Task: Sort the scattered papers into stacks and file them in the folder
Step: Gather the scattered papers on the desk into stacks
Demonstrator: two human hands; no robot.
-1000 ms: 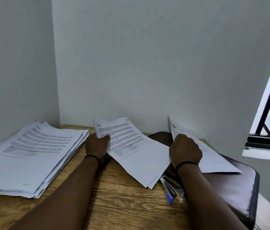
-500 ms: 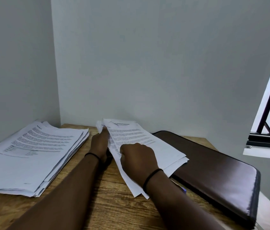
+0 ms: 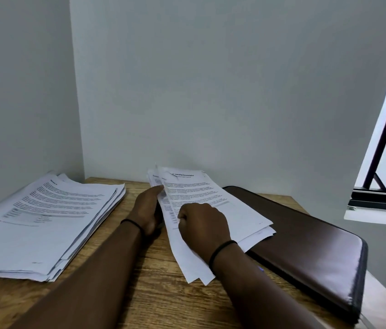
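Step in hand: squaring a small loose stack of printed sheets [image 3: 213, 200] mid-counter, at 12 o'clock. Left hand [image 3: 148, 211] stands edge-on against the stack's left side, fingers [image 3: 157, 189] straight, bracing, gripping nothing. Right hand [image 3: 202, 225] rests curled on top, pressing the sheets down; can't tell if it pinches any. The stack's right corner overlaps the closed brown zip folder [image 3: 306, 238] at 3 o'clock. Big sorted pile [image 3: 45, 217] sits at 9 o'clock on the wooden counter [image 3: 158, 290]. Likely next: tap the edges flush, lift the stack clear, unzip the folder. Fanned bottom sheets may slip.
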